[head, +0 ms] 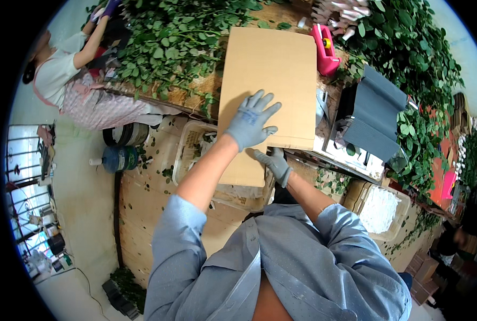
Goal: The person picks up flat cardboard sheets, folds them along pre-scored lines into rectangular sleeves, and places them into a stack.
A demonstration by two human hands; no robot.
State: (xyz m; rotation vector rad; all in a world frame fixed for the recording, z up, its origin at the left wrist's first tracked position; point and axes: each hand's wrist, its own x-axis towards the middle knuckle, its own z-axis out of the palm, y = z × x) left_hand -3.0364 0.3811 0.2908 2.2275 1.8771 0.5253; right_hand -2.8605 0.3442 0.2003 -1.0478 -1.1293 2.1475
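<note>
A large flat piece of brown cardboard [268, 60], perhaps a box's top, lies before me on the worktable. A cardboard flap [242, 172] projects from its near side over the table edge. My left hand [251, 122], in a grey glove, rests palm down on the cardboard with fingers spread. Also gloved in grey, my right hand [278, 165] is at the right edge of the flap, just below the cardboard's near edge. Its thumb touches or nearly touches the flap; its other fingers are partly hidden, so a grip cannot be made out.
A pink tape dispenser [326, 50] stands right of the cardboard, near dark corrugated sheets [377, 116]. Leafy stems [170, 48] cover the table's left. Below are a plastic basket [178, 160] and a bin of white material [379, 210]. A person [62, 76] works at far left.
</note>
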